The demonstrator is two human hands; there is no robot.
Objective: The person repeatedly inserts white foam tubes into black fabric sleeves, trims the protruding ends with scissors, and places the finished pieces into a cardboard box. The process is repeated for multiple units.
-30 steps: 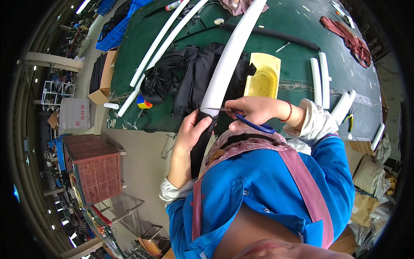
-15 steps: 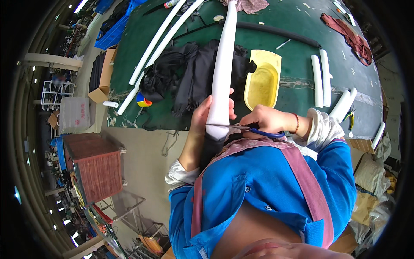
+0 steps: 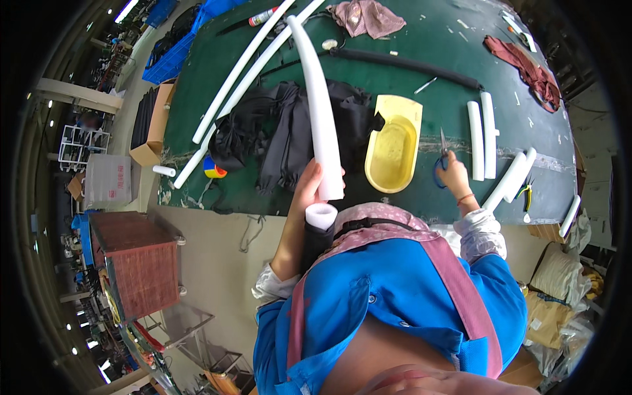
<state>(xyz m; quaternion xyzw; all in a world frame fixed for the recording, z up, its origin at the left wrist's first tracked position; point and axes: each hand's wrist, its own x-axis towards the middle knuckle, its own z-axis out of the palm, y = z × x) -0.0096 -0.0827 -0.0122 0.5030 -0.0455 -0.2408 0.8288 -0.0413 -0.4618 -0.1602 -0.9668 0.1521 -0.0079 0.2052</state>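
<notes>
Foam tube (image 3: 320, 112), long, white and smooth, tapers away from you across the green table (image 3: 421, 59), lying over a heap of limp black fabric (image 3: 276, 131). Your left hand (image 3: 309, 187) is wrapped around its near end, fingers closed on the foam just above the cut face. A short white foam piece (image 3: 321, 216) with a round end stands just below that hand, against your chest. Your right hand (image 3: 453, 176) is out to the right, closed on blue-handled scissors (image 3: 441, 155) whose metal blades point away from you, resting at the table near the yellow tub (image 3: 394, 145). The tub is a glossy plastic oblong with rounded corners, sitting just right of the tube.

Two short white foam lengths (image 3: 482, 138) lie side by side beyond the scissors, and more lean off the right edge (image 3: 510, 181). Two long thin white pipes (image 3: 243, 69) curve across the left part of the table. A black foam hose (image 3: 408, 64) runs along the far side, with a pinkish rag (image 3: 368, 16) and a dark red cloth (image 3: 526, 62) near it. A small ball of red, yellow and blue (image 3: 214, 170) sits at the left near edge. On the floor to your left stand an open cardboard box (image 3: 155, 125), a pale box with a red label on its side (image 3: 108, 181), and a brown woven crate (image 3: 138, 263).
</notes>
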